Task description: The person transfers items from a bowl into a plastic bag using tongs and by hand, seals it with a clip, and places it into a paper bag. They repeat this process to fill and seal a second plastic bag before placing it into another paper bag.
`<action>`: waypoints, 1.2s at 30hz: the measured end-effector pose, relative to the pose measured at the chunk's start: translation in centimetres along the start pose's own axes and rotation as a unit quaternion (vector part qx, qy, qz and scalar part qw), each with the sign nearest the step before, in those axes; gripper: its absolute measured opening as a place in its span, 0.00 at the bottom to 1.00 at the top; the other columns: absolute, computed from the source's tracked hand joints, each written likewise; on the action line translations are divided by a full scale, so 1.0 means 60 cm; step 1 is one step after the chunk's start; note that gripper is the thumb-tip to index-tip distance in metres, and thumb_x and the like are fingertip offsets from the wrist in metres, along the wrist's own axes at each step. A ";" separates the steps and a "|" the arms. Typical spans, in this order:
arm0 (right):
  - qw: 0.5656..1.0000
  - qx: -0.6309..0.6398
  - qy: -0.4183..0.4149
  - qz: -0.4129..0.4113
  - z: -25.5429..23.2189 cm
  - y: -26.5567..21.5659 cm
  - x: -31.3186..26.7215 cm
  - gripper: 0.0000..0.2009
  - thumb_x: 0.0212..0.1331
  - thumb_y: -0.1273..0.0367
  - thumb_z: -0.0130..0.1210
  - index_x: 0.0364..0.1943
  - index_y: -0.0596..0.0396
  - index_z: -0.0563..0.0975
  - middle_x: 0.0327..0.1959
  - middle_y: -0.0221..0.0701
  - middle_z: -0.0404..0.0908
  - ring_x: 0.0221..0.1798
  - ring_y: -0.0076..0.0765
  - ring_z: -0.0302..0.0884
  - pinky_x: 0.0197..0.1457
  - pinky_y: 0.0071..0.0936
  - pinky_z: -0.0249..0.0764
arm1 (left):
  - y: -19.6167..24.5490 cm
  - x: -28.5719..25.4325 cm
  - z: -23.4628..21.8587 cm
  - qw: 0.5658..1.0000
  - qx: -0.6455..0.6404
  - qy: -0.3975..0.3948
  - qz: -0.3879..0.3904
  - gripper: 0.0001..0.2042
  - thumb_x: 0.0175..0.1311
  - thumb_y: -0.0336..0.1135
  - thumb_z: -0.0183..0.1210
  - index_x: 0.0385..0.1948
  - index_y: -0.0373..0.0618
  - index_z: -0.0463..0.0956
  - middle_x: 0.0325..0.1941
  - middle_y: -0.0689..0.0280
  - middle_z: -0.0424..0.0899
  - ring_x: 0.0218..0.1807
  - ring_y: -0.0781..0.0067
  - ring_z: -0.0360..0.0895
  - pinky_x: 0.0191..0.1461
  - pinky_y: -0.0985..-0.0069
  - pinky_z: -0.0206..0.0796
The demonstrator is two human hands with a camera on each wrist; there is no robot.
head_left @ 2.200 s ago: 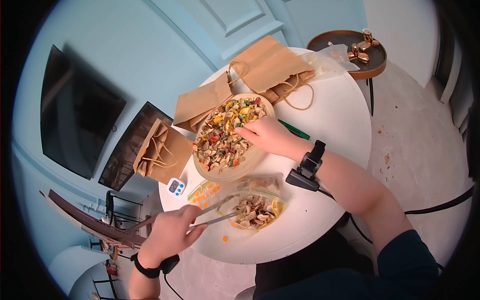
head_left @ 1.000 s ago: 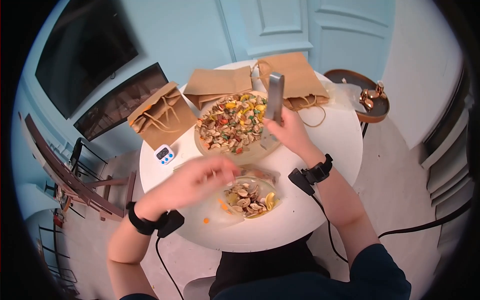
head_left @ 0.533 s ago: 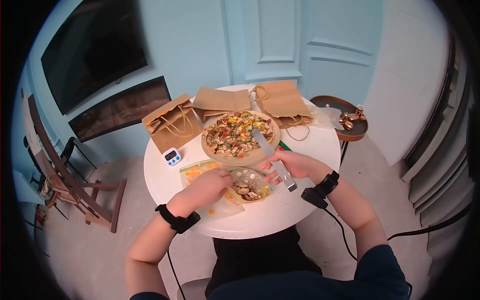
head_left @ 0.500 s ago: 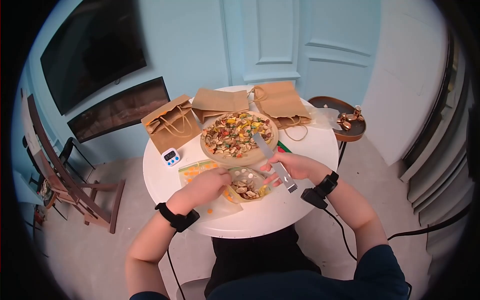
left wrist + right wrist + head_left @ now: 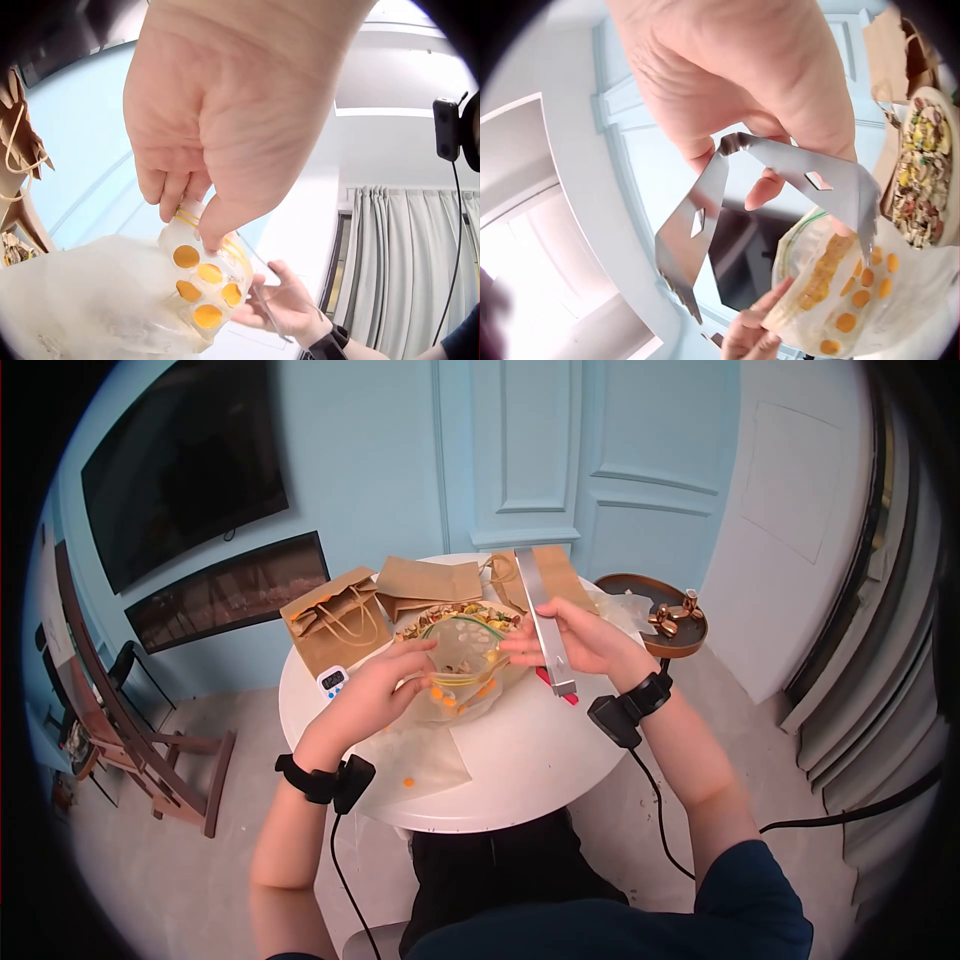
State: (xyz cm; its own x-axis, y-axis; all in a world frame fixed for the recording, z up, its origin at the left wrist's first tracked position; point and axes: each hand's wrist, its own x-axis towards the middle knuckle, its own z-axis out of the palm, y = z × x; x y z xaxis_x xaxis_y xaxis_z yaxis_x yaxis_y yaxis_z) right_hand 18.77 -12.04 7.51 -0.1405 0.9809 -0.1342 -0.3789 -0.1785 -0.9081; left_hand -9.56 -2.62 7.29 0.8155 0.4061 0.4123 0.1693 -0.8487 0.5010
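Both hands are around a clear zip bag point(image 5: 462, 670) with orange dots, its mouth spread and dried pieces inside. My left hand point(image 5: 370, 695) pinches the bag's rim between thumb and fingers, plain in the left wrist view, where the left hand point(image 5: 225, 120) is above the dotted bag point(image 5: 169, 300). Metal tongs point(image 5: 545, 630) with toothed ends are held in my right hand point(image 5: 590, 645), whose other fingers reach to the bag's right edge. In the right wrist view the tongs point(image 5: 817, 176) are spread below the right hand point(image 5: 742, 75). Behind the bag is a plate of mixed dried pieces point(image 5: 415, 625), partly hidden.
Brown paper bags point(image 5: 335, 620) line the back of the round white table point(image 5: 510, 780). A white timer point(image 5: 331, 680) is at the left, and a red object point(image 5: 570, 698) lies near the tongs. Beyond the table's right side stands a small side table point(image 5: 625, 585) with copper-coloured ornaments.
The dotted bag has come up off the table and stands more upright. My left hand has moved up with it. The tongs in my right hand have swung more upright, and the right fingers are at the bag.
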 end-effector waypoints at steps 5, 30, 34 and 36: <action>0.998 -0.057 0.010 -0.024 0.015 -0.013 -0.012 0.15 0.63 0.65 0.47 0.42 0.66 0.66 0.43 0.41 0.71 0.57 0.42 0.72 0.61 0.39 0.73 | -0.004 -0.018 0.002 0.999 0.035 -0.033 0.007 0.04 0.60 0.26 0.55 0.36 0.42 0.73 0.64 0.57 0.68 0.61 0.54 0.69 0.58 0.67 0.65; 0.927 0.304 0.163 -0.145 -0.153 0.063 0.091 0.17 0.62 0.63 0.54 0.48 0.57 0.65 0.43 0.39 0.75 0.46 0.37 0.75 0.50 0.30 0.78 | -0.056 -0.002 0.060 0.985 -0.161 -0.067 0.019 0.09 0.58 0.33 0.58 0.40 0.45 0.79 0.52 0.59 0.78 0.54 0.63 0.74 0.57 0.71 0.64; 0.953 0.137 0.195 -0.188 -0.182 0.070 0.123 0.19 0.58 0.69 0.58 0.51 0.60 0.67 0.45 0.37 0.75 0.46 0.34 0.76 0.49 0.28 0.77 | -0.100 0.028 0.066 0.970 -0.229 -0.048 -0.058 0.08 0.61 0.33 0.57 0.39 0.43 0.79 0.43 0.64 0.82 0.47 0.73 0.77 0.53 0.76 0.66; 0.923 -0.093 0.276 -0.253 -0.183 0.065 0.138 0.20 0.57 0.69 0.60 0.50 0.62 0.68 0.41 0.35 0.76 0.38 0.29 0.77 0.44 0.24 0.78 | -0.131 0.033 0.091 0.939 -0.331 -0.033 -0.083 0.07 0.63 0.29 0.54 0.38 0.40 0.78 0.40 0.67 0.82 0.42 0.80 0.77 0.50 0.81 0.66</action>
State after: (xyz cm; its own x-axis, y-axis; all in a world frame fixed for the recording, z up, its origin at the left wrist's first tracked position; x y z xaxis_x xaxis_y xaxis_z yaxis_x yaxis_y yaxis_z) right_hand 26.20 -3.79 -1.51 0.5180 0.8338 0.1909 -0.0971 0.2790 -0.9554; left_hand -6.24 3.01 0.01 0.8443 0.4739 0.2501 -0.0668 -0.3700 0.9266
